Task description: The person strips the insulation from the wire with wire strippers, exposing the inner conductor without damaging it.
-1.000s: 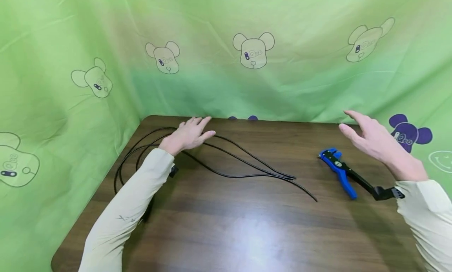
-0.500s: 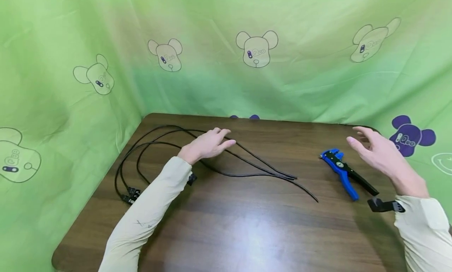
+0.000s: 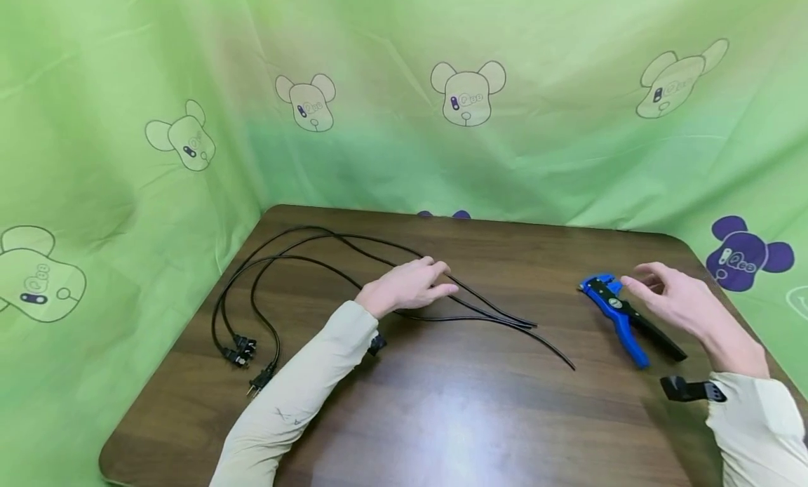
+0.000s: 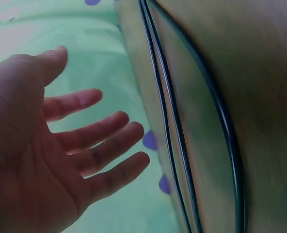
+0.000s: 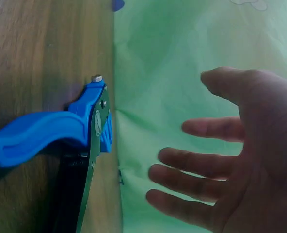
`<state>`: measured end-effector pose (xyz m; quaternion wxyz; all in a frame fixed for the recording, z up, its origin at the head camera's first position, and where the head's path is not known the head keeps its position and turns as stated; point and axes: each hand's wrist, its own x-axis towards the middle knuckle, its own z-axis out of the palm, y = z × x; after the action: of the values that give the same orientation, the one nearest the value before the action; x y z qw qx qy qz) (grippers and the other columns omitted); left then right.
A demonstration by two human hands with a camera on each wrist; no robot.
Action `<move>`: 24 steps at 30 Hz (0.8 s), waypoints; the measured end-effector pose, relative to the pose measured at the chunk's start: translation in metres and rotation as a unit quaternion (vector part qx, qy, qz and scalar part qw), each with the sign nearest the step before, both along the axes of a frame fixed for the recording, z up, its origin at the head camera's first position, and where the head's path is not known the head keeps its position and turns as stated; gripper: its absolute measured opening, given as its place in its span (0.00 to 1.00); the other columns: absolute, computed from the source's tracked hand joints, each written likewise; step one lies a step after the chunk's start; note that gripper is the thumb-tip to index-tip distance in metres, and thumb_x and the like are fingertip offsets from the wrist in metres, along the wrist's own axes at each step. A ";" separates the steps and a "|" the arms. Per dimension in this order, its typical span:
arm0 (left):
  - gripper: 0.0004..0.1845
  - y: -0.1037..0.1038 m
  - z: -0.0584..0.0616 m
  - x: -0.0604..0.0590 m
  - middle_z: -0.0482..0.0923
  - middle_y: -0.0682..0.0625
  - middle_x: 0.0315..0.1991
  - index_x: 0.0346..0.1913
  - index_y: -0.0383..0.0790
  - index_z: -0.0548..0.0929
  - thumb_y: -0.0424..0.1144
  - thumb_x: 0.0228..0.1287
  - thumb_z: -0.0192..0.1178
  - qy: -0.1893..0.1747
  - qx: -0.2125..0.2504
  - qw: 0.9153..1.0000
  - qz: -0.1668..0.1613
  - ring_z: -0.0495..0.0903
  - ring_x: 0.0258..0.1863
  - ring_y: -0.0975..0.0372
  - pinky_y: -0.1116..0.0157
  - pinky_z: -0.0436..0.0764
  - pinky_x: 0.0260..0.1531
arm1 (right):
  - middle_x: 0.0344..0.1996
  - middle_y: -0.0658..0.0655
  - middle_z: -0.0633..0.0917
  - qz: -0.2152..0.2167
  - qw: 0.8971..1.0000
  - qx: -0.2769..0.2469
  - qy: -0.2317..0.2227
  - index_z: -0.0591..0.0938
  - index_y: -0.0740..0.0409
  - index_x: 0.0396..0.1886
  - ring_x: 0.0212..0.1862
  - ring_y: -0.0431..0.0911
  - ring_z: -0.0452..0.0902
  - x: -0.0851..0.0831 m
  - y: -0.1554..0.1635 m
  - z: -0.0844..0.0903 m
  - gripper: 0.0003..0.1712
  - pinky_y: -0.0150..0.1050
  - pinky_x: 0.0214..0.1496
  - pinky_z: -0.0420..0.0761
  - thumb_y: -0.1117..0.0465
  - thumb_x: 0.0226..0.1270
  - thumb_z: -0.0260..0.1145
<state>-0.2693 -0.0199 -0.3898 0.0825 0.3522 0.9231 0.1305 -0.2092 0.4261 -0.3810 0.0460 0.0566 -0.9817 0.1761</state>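
Head view showed the black cables point(image 3: 353, 252) lying in long loops across the left half of the wooden table point(image 3: 442, 417), their plugs point(image 3: 243, 347) gathered near the left edge and their free ends fanned toward the middle, within easy reach of either hand. The left hand point(image 3: 410, 287) hovered low over the strands, palm down, fingers straight and loosely spread, gripping nothing; the left wrist view confirmed the open palm point(image 4: 51, 160) with the cables point(image 4: 170, 121) running just beside it. The blue and black wire stripper point(image 3: 621, 318) lay flat near the right edge, handles pointing toward the person. The right hand point(image 3: 678, 308) hung just beside its head, fingers relaxed and apart, holding nothing, as the right wrist view point(image 5: 231, 160) also showed. A green printed cloth point(image 3: 404, 122) walled in the table.

Compared with 1 second earlier, both hands had dropped and drawn nearer: the left had slid along the cables toward the centre, uncovering the plugs, and the right had come down from mid-air to the stripper.
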 end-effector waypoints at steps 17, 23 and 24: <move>0.20 0.027 -0.017 0.016 0.77 0.50 0.53 0.58 0.47 0.79 0.55 0.72 0.54 0.007 -0.032 0.999 -0.007 0.78 0.50 0.60 0.62 0.78 0.50 | 0.33 0.65 0.83 0.029 0.987 0.062 -0.145 0.69 0.71 0.53 0.36 0.58 0.79 -0.005 -0.001 -0.010 0.38 0.51 0.37 0.76 0.38 0.68 0.60; 0.20 0.044 -0.019 0.024 0.76 0.50 0.53 0.58 0.49 0.78 0.53 0.70 0.58 0.000 -0.054 0.998 -0.022 0.78 0.51 0.59 0.63 0.78 0.51 | 0.50 0.86 0.73 0.025 0.978 0.082 -0.188 0.66 0.74 0.54 0.49 0.75 0.73 -0.003 -0.007 -0.015 0.48 0.59 0.44 0.76 0.32 0.62 0.64; 0.19 0.046 -0.020 0.025 0.76 0.50 0.53 0.58 0.49 0.78 0.52 0.69 0.59 0.000 -0.058 0.998 -0.024 0.78 0.51 0.59 0.64 0.77 0.51 | 0.52 0.87 0.71 0.023 0.976 0.085 -0.198 0.65 0.75 0.54 0.50 0.76 0.72 -0.003 -0.008 -0.015 0.50 0.60 0.45 0.76 0.31 0.61 0.64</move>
<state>-0.2445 0.0262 -0.4094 0.1063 0.3686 0.9204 0.0747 -0.2118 0.4183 -0.3961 -0.1583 0.0467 -0.9811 0.1012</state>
